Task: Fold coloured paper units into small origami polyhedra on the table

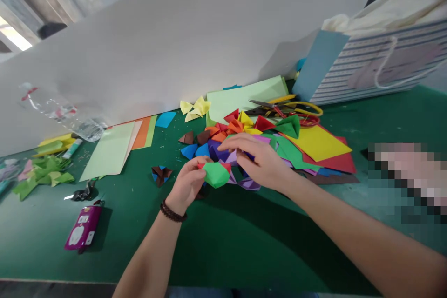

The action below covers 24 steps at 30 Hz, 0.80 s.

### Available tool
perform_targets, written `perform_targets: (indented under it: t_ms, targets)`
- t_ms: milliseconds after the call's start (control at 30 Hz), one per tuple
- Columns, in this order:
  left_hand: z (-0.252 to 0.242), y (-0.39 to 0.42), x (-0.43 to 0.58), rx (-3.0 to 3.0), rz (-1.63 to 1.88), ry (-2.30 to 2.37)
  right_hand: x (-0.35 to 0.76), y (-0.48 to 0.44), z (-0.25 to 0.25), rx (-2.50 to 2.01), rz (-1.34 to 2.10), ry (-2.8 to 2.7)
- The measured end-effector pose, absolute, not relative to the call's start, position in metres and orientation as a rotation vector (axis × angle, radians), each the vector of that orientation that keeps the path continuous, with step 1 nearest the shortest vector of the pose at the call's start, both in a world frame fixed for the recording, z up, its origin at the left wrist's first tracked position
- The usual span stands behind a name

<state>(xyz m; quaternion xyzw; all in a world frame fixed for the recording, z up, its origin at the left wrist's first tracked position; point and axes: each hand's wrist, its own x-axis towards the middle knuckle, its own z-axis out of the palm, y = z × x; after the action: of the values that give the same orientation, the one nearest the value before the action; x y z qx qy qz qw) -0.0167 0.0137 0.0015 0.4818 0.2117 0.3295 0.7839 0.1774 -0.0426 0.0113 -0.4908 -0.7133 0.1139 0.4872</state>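
Note:
My left hand (186, 186), with a dark bead bracelet on its wrist, grips a folded green-and-red paper origami piece (215, 174). My right hand (260, 160) rests its fingers on a folded purple paper unit (232, 157) and holds it at the front of the heap. The two hands are close together above a heap of folded origami units (237, 130) in red, orange, yellow, blue and green. A yellow square of paper (317, 142) lies on a red sheet (340, 163) to the right of the heap.
Behind the heap stand pairs of scissors (282, 109) on a pale green sheet (244, 100). A plastic bottle (66, 114) lies against a white board (174, 42). A purple pouch (83, 227) and green paper scraps (44, 177) lie left on the green mat (223, 251). A striped gift bag (379, 63) stands right.

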Motion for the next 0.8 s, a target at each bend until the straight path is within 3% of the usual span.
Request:
perform_targets:
  t_ms: [133,267,567,800]
  targets:
    - [-0.001,0.014,-0.017,1.277,0.694,0.472,0.174,-0.047,0.024,-1.291,0.874,-1.650]
    - [-0.001,0.013,-0.016,1.366,0.646,0.482,0.170,-0.047,0.025,-1.307,1.151,-1.630]
    - [0.000,0.007,-0.012,1.081,0.647,0.569,0.164,-0.047,0.021,-1.272,1.309,-1.439]
    - [0.005,0.013,-0.013,1.095,0.908,0.617,0.158,-0.038,0.010,-1.164,1.153,-1.043]
